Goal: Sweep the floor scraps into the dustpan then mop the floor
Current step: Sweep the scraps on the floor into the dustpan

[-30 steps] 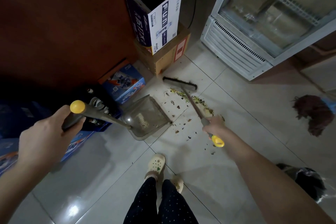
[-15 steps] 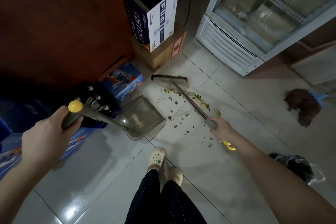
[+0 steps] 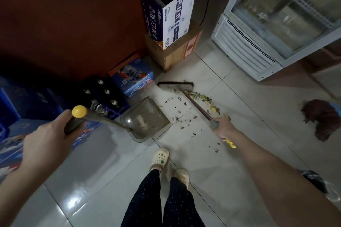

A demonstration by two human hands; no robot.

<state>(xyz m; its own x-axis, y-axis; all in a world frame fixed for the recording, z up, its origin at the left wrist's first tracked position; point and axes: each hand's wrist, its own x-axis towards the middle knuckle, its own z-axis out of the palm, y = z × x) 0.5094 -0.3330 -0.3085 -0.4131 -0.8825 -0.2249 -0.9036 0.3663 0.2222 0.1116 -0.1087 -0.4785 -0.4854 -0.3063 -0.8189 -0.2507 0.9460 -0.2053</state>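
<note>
Broom (image 3: 196,105) head shifted left (shaft slanting back-right), right hand (image 3: 224,127) gripping it, left hand (image 3: 46,140) gripping dustpan (image 3: 145,118).

So the grey see-through plastic dustpan (image 3: 145,118) sits flat on the tile with its mouth facing the mess. Its long handle slants up to a yellow cap, and my left hand (image 3: 48,134) grips the dark sleeve just under it. The short broom (image 3: 193,101), with a black bristle head and thin dark handle, has its bristles on the floor just past the dustpan's far corner. My right hand (image 3: 224,127) holds its grey grip. The scraps (image 3: 201,97), greenish-yellow peelings plus small dark bits, are strewn just right of the dustpan's mouth, along the broom handle. The reddish-brown string mop (image 3: 321,116) lies well off to the dustpan's right.
</note>
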